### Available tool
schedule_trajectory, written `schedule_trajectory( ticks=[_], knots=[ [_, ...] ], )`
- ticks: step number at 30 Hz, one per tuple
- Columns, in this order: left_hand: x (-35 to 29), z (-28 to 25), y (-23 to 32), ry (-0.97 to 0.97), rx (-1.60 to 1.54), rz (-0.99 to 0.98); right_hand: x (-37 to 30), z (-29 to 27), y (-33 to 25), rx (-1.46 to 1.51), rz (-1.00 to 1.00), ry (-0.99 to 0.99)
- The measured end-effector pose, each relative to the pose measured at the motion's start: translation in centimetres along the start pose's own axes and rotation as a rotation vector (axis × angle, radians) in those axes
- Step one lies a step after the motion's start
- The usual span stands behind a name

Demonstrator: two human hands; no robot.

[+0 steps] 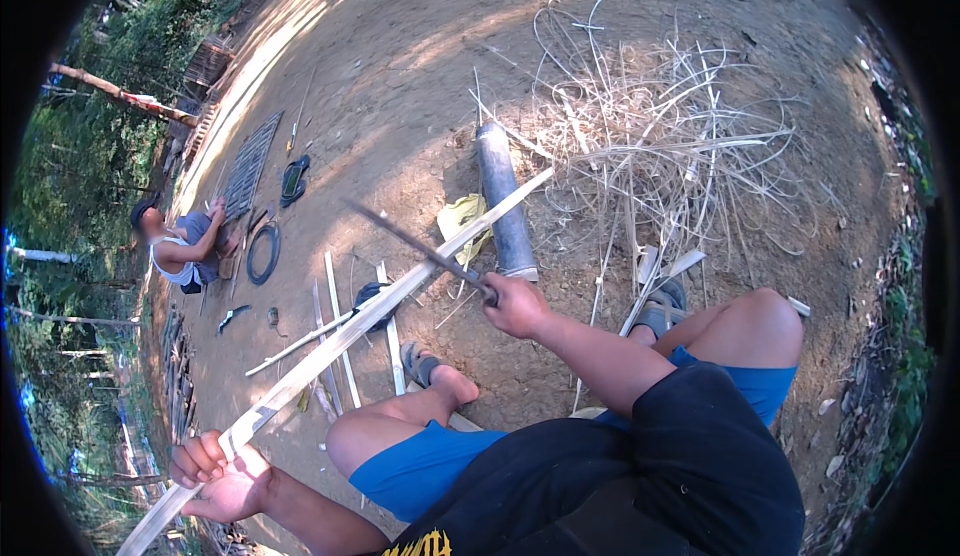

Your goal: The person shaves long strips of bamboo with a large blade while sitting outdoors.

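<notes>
A long pale strip of split wood or bamboo point(340, 341) runs slantwise from the lower left up toward the middle. My left hand point(225, 476) is closed round it near its lower end. In my right hand point(515, 306) is the handle of a long knife point(415, 244), its narrow dark blade pointing to the upper left. The blade crosses the strip near its far part; whether the edge touches the wood I cannot tell. Beyond the knife, a dark grey cylinder point(508, 201) lies on the ground under the strip's far end, with a crumpled yellowish piece point(460, 224) beside it.
A tangled heap of thin pale shavings point(650, 146) spreads at the upper right. Several cut strips point(340, 326) lie near my left foot. Farther left, another person point(185, 246) sits low by a slatted panel point(252, 166) and a black coil point(263, 254). Trees stand along the left.
</notes>
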State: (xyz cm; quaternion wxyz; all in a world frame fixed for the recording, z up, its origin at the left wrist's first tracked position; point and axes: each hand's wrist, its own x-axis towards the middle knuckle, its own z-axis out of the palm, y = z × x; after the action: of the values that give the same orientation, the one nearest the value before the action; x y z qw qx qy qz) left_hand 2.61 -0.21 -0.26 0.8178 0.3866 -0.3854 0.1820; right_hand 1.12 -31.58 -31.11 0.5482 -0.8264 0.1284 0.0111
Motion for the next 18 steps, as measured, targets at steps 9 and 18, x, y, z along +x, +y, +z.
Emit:
schedule_trajectory(
  ticks=[9,18],
  knots=[
    [0.6,0.8,-0.2,0.047,0.022,-0.018,0.7,-0.1,8.8,-0.018,0.185,0.088],
    [0.8,-0.4,0.0,0.036,-0.03,-0.039,-0.5,-0.3,0.4,-0.063,0.021,-0.025]
  ],
)
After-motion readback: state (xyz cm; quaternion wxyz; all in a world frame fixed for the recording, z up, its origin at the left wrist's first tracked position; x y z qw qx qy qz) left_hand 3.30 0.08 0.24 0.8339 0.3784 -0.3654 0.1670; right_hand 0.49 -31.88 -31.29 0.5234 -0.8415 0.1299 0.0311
